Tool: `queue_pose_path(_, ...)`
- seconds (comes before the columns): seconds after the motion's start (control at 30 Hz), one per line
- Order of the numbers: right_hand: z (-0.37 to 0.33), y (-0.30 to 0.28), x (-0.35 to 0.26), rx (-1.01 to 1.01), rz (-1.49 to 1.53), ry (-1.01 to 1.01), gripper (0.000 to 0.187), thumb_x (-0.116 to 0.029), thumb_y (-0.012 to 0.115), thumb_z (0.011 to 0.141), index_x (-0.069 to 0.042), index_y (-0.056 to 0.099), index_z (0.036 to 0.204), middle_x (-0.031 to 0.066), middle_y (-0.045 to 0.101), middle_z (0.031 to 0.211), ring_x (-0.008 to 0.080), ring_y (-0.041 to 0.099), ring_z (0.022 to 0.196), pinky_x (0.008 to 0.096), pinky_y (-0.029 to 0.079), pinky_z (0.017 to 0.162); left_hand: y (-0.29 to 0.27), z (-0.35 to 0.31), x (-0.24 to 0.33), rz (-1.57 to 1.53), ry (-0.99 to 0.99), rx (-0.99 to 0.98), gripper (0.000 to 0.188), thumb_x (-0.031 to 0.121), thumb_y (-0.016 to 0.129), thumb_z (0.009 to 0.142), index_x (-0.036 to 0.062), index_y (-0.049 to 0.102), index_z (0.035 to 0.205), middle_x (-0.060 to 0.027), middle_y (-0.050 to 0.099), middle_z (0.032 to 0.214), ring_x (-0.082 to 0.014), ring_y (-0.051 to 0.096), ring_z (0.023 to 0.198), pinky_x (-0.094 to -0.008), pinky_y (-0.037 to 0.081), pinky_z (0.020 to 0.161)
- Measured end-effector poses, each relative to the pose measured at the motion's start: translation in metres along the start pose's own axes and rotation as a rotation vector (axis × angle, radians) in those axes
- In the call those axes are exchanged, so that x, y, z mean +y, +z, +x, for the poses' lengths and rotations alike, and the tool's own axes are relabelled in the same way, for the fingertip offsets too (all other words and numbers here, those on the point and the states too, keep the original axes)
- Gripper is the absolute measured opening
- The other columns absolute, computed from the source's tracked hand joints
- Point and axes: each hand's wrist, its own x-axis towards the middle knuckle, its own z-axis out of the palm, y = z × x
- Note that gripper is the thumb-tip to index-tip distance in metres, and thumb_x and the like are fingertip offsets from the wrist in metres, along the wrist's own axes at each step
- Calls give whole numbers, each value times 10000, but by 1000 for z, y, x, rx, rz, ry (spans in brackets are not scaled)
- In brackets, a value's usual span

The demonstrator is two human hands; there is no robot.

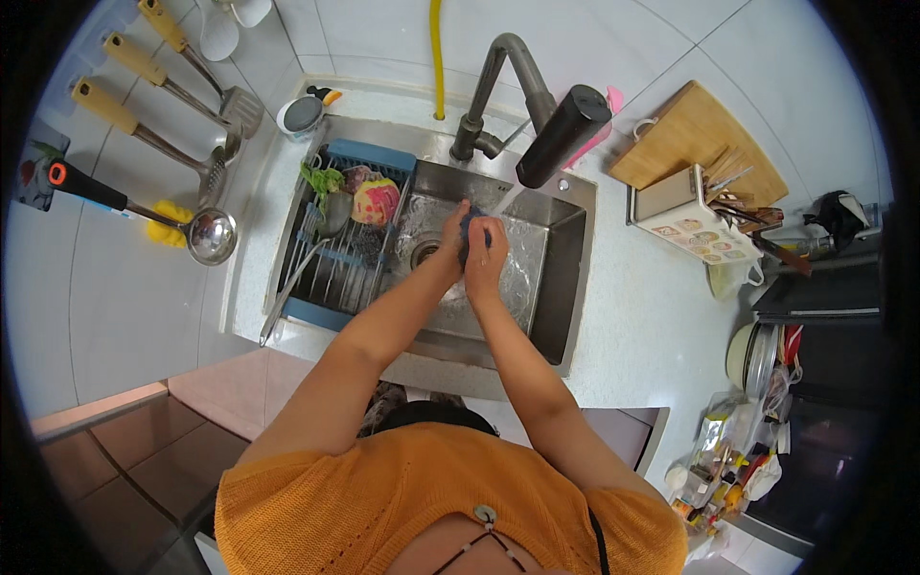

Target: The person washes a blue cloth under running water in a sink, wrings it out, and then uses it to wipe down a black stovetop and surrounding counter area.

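Observation:
Over the sink I hold a small dark blue thing, perhaps a cloth or sponge, between both hands. My left hand is closed on its left side, and my right hand is curled round it from the right. Most of it is hidden by my fingers, so its kind is unclear. A stream of water runs from the black faucet head just beside my right fingers. The drain lies to the left of my hands, with water splashing over the steel bottom.
Left in the sink, a blue-edged rack bears green leaves, a pink-and-yellow round item and a long-handled ladle. Utensils hang on the left wall. At right stand a cutting board, a utensil holder and several bottles.

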Motion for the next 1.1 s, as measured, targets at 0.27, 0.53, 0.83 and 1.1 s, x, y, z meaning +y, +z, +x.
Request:
queue_pose_path(0.27,40,-24,99,-9,359,504,354,-366,493,895,-33,612,915,61,605,852,171,543,753,290,431,630,33,-27,0,434,229,160,344,364,497,870,38,573,950,-69,583,865,-186,578,762,-318,456,651)
queue_pose_path(0.53,28,-58,47,-467,599,989,499,-389,597,826,-72,487,1196,95,555,1078,190,572,925,373,503,789,23,-26,35,354,142,73,420,492,561,820,80,566,902,-38,584,810,-177,596,705,-331,493,648)
queue_pose_path(0.83,57,-75,44,-426,-383,159,403,-4,587,617,-50,572,1018,112,590,939,270,577,851,332,449,778,-21,-12,30,467,243,161,478,449,556,828,93,530,1146,-66,510,1130,-208,453,1044,-396,348,861)
queue_pose_path(1.1,64,-67,7,-564,-105,247,332,67,528,610,-36,575,922,63,567,883,203,556,846,271,430,732,6,-26,23,396,-21,117,589,565,532,786,192,481,1240,-43,335,1378,-310,249,1269,-644,142,950)
